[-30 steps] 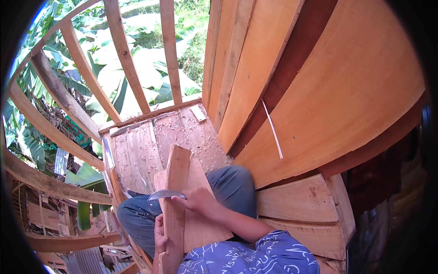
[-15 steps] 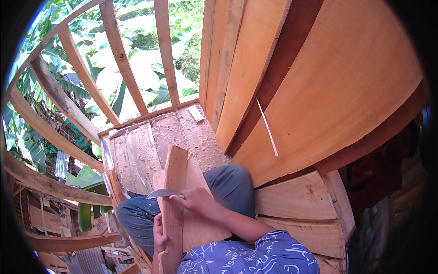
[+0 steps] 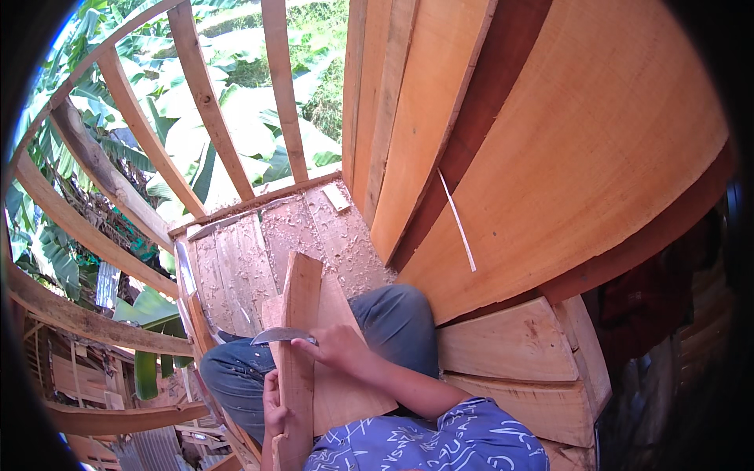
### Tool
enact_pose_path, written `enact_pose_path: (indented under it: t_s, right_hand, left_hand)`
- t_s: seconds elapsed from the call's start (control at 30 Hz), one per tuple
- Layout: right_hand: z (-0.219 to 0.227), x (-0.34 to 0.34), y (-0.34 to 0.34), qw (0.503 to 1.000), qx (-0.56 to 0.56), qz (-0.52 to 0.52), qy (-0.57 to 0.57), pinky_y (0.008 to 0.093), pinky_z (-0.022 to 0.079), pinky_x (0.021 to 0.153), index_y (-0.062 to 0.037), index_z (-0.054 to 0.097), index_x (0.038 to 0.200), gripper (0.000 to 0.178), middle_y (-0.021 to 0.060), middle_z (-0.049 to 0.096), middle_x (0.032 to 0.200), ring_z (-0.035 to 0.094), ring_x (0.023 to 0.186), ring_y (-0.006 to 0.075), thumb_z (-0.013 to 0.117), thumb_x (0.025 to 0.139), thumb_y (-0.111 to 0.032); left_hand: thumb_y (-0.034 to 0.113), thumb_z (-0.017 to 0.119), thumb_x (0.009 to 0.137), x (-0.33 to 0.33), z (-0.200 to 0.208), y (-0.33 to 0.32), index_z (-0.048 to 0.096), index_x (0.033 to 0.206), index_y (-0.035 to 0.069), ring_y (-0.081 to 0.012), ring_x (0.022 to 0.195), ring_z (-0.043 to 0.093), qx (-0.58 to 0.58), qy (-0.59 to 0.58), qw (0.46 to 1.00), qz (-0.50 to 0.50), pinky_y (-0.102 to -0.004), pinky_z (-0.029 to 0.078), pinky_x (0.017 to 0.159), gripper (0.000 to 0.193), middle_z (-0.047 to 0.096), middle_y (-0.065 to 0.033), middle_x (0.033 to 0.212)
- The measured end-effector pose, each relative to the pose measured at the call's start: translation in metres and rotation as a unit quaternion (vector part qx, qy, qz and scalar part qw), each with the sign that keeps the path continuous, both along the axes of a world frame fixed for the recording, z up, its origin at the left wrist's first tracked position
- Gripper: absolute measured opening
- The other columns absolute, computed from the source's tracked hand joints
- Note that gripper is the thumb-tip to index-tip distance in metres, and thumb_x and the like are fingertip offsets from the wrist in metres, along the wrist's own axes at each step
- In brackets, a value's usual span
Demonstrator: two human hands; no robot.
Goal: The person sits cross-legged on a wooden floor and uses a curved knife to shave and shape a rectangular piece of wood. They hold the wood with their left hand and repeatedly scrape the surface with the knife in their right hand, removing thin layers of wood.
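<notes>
My right hand (image 3: 338, 346) is closed round the handle of a knife with a curved blade (image 3: 272, 336). The blade points left and lies across a long narrow piece of wood (image 3: 301, 302), which slants over my lap. Low on the left edge of that piece, my left hand (image 3: 272, 402) grips it with bent fingers. Under it rests a broader flat board (image 3: 343, 392) on my thighs. The knife's handle is mostly hidden inside my right fist.
Wood shavings lie over the plank floor (image 3: 322, 228), with a small wood block (image 3: 336, 198) near its far edge. Wooden bars (image 3: 206, 102) run along the left and far sides, plants beyond. Tall wooden panels (image 3: 581, 133) stand on the right, with stacked boards (image 3: 510, 345) beside my knee.
Almost nothing differs. The view has shifted very slightly; both hands, the knife and the wood keep about the same places.
</notes>
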State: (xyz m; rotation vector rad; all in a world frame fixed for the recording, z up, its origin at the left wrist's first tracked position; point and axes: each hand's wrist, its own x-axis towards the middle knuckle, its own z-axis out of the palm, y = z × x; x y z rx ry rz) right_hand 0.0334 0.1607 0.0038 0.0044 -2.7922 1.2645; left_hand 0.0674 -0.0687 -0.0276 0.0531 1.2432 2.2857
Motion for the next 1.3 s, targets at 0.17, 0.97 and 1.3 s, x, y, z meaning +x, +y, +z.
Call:
enact_pose_path:
  t_s: [0.17, 0.97, 1.3]
  right_hand:
    - [0.002, 0.001, 0.001, 1.000, 0.005, 0.004, 0.002, 0.0492, 0.053, 0.062, -0.0006, 0.068, 0.070, 0.064, 0.0240, 0.064, 0.065, 0.066, 0.064, 0.0411, 0.050, 0.095, -0.057]
    - [0.006, 0.001, 0.005, 0.999, 0.012, 0.020, -0.022, 0.0483, 0.054, 0.064, -0.0008, 0.068, 0.072, 0.067, 0.0234, 0.064, 0.066, 0.067, 0.068, 0.0400, 0.049, 0.095, -0.060]
    - [0.008, 0.000, 0.004, 1.000, 0.006, 0.007, -0.019, 0.0500, 0.051, 0.063, -0.0002, 0.068, 0.074, 0.063, 0.0249, 0.063, 0.066, 0.064, 0.066, 0.0428, 0.052, 0.094, -0.058]
  left_hand:
    - [0.003, 0.059, 0.050, 0.000, 0.005, 0.002, 0.038, 0.134, 0.005, -0.0248, 0.119, 0.054, -0.005, -0.002, 1.000, -0.003, -0.0360, 0.044, 0.104, 0.087, 0.051, -0.0117, 0.127]
    - [0.003, 0.058, 0.048, 0.002, 0.005, 0.001, 0.039, 0.132, 0.004, -0.0224, 0.117, 0.054, -0.026, -0.002, 1.000, 0.000, -0.0330, 0.044, 0.102, 0.087, 0.051, -0.0096, 0.124]
    - [0.003, 0.057, 0.047, 0.001, 0.002, 0.001, 0.040, 0.131, 0.004, -0.0214, 0.117, 0.053, -0.026, -0.005, 1.000, 0.003, -0.0310, 0.042, 0.103, 0.086, 0.051, -0.0086, 0.123]
